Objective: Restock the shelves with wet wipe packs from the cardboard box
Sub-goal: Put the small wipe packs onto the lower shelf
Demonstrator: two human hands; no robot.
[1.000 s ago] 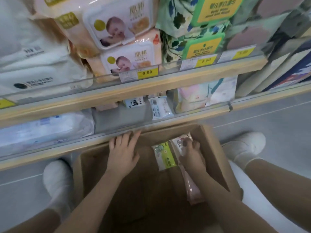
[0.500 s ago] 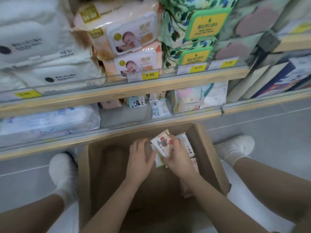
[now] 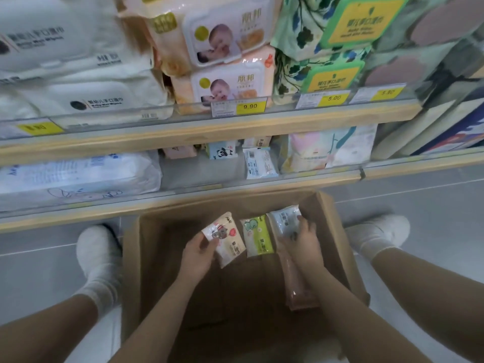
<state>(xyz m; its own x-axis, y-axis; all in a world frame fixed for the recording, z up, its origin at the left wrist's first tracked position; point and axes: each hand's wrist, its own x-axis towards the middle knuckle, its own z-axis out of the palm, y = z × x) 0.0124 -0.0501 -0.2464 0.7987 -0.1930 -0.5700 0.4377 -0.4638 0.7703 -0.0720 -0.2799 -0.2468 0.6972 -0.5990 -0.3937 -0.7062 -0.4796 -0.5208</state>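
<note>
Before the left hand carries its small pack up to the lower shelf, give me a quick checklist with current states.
1. Left hand grips the red-print pack: ok.
2. Pack lifted clear of the cardboard box: cannot tell.
3. Open gap on the lower shelf, left of the white barcode pack: ok.
4. Right hand holds the blue-white pack: ok, fingers curled on it.
5. Green pack left in the box: ok, untouched.

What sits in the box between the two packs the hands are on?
Head view: a green wipe pack lies between the left hand's pack and the right hand's pack.
</note>
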